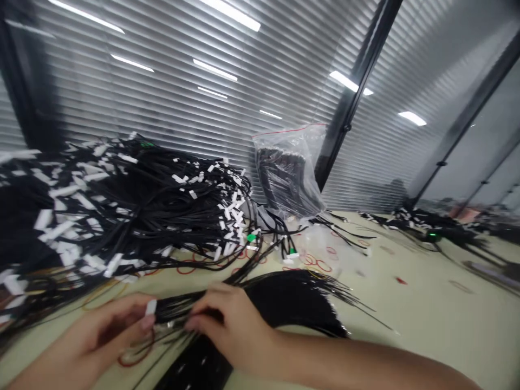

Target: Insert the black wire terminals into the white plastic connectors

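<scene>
My left hand (91, 338) and my right hand (229, 325) meet at the bottom of the head view over a bundle of thin black cables (292, 300) that fans out to the right on the pale table (426, 309). The fingers of both hands are pinched round the bundle's gathered end. A small white tag (150, 307) shows at my left fingertips. A red rubber band (136, 357) lies just under my left hand.
A big heap of black cables with white tags (122, 211) fills the left. A clear plastic bag of black cables (288, 173) leans on the blinds behind. Loose red rubber bands (320, 264) dot the table middle. More cables (430, 225) lie far right.
</scene>
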A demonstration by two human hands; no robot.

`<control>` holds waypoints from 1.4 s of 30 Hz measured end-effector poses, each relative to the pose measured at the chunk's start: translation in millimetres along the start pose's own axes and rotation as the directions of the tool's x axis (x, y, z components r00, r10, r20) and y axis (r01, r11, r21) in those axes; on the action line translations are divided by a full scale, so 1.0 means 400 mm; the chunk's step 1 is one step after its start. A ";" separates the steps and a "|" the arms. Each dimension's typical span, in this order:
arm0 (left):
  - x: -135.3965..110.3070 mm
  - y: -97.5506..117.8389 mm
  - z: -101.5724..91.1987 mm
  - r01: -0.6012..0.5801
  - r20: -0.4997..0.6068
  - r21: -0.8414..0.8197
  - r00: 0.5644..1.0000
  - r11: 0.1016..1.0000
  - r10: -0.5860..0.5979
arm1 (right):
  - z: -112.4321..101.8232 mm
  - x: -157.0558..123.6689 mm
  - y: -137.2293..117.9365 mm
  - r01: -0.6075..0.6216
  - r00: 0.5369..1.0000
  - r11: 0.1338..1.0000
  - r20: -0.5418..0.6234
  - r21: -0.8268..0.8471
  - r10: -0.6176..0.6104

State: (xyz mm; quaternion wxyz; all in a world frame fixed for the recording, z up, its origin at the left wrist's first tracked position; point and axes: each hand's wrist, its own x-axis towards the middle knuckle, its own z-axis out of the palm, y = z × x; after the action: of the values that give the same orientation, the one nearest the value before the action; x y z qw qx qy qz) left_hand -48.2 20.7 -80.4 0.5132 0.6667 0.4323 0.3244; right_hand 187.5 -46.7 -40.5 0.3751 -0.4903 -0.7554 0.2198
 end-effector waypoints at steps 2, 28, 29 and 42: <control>-0.012 0.033 0.004 0.029 0.071 0.030 0.997 0.999 -0.031 | 0.017 -0.012 0.012 0.037 0.999 0.999 -0.022 0.038 -0.036; -0.050 0.129 0.037 0.024 0.045 0.084 0.999 0.996 -0.028 | 0.017 -0.025 0.014 -0.001 0.995 0.997 -0.103 0.083 0.009; -0.049 0.133 0.036 0.021 0.050 0.070 0.998 0.997 -0.025 | 0.016 -0.026 0.012 -0.001 0.995 0.997 -0.104 0.073 0.009; -0.052 0.140 0.024 0.050 0.029 -0.002 0.998 0.999 -0.050 | 0.007 -0.045 0.002 0.056 0.987 0.990 -0.141 -0.128 -0.074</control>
State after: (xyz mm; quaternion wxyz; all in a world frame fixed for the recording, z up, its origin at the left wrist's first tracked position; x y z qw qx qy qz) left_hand -35.0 -7.6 -28.7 0.5283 0.6596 0.4408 0.3025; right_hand 190.0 -62.7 -49.3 0.4053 -0.5022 -0.7538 0.1237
